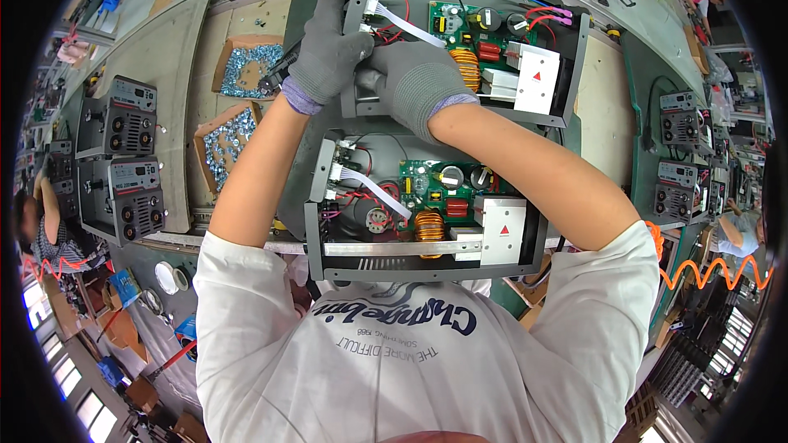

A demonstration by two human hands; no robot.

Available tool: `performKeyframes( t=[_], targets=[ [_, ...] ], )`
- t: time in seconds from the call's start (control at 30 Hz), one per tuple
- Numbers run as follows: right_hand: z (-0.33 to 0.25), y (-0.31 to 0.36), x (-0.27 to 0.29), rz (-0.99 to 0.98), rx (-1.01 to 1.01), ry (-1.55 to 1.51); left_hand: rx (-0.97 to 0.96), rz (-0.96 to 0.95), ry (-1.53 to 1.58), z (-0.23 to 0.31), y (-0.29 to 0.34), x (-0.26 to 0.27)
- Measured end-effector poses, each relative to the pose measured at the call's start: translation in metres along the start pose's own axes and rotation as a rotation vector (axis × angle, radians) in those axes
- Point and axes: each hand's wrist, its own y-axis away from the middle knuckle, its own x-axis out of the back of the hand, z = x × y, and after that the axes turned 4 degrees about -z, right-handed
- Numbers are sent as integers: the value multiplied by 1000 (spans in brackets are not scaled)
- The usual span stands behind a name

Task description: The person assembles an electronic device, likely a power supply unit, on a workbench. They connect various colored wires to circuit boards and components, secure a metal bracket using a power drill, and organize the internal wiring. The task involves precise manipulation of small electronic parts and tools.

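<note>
Both my hands wear grey gloves and are at the left end of the farther open welding machine (566,98). My left hand (327,53) is closed round the edge of its upright front panel (356,12). My right hand (414,82) is curled in at the panel's lower inner side; what its fingers grip is hidden. Inside this machine are a green circuit board (447,23), a copper coil (465,70), a white ribbon of wires (410,26) and a silver heat sink (538,80). Nearer my body lies a second open welding machine (427,269), untouched.
Two cardboard boxes of small metal screws, one farther (222,74) and one nearer (205,148), lie left of my arms. Finished-looking machines (123,189) stand farther left, others (681,189) at the right. An orange coiled hose (714,271) hangs at the right.
</note>
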Motion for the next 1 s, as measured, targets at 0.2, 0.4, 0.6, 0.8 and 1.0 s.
performKeyframes(
  t=[0.2, 0.4, 0.6, 0.8, 1.0],
  targets=[
    [10, 4, -1, 65, 91, -48, 15, -15, 30, -2, -4, 1],
    [2, -1, 3, -42, 23, 40, 31, -16, -22, 4, -4, 2],
    [2, 16, 7, 47, 82, -17, 89, -29, -76, 5, -5, 5],
    [4, 35, 9, 213, 142, 91, 69, -32, -79, 7, -12, 5],
    [24, 9, 5, 330, 287, -7, 92, -91, 52, -16, -23, 12]
  ],
)
